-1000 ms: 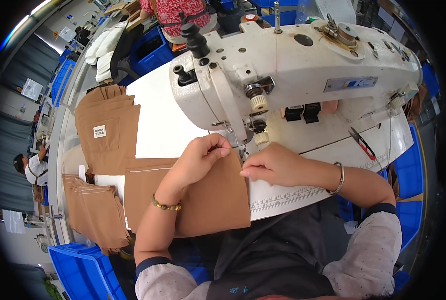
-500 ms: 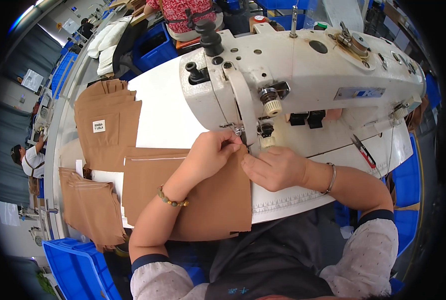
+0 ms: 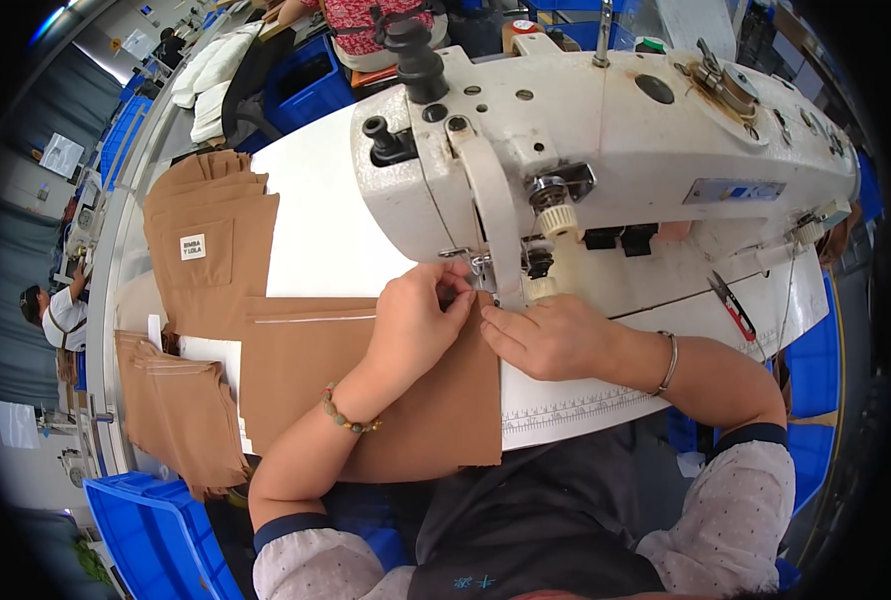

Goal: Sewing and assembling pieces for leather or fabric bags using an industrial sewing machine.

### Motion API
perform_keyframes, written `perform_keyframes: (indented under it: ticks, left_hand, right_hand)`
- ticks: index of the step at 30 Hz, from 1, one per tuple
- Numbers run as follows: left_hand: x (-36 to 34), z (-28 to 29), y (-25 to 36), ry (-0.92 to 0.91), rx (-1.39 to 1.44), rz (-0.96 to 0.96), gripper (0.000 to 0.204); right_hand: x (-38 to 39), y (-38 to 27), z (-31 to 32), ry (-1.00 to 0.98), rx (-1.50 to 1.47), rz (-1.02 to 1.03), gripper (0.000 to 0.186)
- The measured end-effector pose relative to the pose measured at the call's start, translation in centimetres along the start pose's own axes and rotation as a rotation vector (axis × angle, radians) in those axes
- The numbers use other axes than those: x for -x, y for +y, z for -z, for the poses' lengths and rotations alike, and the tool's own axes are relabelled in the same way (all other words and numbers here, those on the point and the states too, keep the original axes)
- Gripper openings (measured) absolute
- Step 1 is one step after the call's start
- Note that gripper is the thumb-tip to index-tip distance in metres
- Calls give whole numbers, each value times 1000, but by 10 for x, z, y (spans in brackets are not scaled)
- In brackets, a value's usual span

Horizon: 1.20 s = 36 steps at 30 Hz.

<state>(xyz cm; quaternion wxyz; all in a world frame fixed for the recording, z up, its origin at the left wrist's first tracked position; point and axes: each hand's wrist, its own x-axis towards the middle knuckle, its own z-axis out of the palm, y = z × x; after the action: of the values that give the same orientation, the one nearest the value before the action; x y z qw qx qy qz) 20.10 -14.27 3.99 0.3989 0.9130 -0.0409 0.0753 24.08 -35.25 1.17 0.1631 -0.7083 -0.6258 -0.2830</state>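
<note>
A brown fabric panel (image 3: 396,430) lies on the sewing machine's white bed, its far right corner just below the presser foot (image 3: 480,268). My left hand (image 3: 421,315) is closed in a pinch over the panel's far edge, left of the foot. Whatever its fingertips hold is too small to make out. At that corner, my right hand (image 3: 541,338) has thumb and forefinger closed on the panel's right edge. The white sewing machine (image 3: 606,130) stands over both hands, and its head partly hides the needle area.
Stacked brown pieces with a labelled pocket (image 3: 206,250) lie at the left, above another brown stack (image 3: 181,410). Thread snips (image 3: 733,308) rest on the bed at right, beyond the printed ruler (image 3: 576,408). A blue crate (image 3: 156,530) stands lower left. Another person (image 3: 386,30) sits beyond the machine.
My left fingertips have drawn back a little to the left from the panel's corner. My right hand stays at the right edge. The view has shifted slightly.
</note>
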Motion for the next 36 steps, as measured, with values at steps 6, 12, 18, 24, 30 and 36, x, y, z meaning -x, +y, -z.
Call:
perform_keyframes:
  ticks: [6,12,18,24,30,36]
  left_hand:
    - [-17,7,-2,-93,22,101,19]
    - [-27,11,7,-82,-10,81,20]
    - [-31,9,-7,-64,-24,-132,20]
    - [-38,7,-2,-56,77,-86,25]
    - [-41,6,-7,-41,77,-126,27]
    - [-33,13,-9,-115,-132,-146,25]
  right_hand:
    - [-3,5,-1,21,20,-33,15]
    - [0,10,-7,26,17,-77,16]
    - [-3,12,-8,31,-52,-121,10]
    - [2,16,-14,12,-18,-142,11]
    - [0,19,-9,22,-28,-161,10]
    - [-9,16,2,19,-15,-165,9]
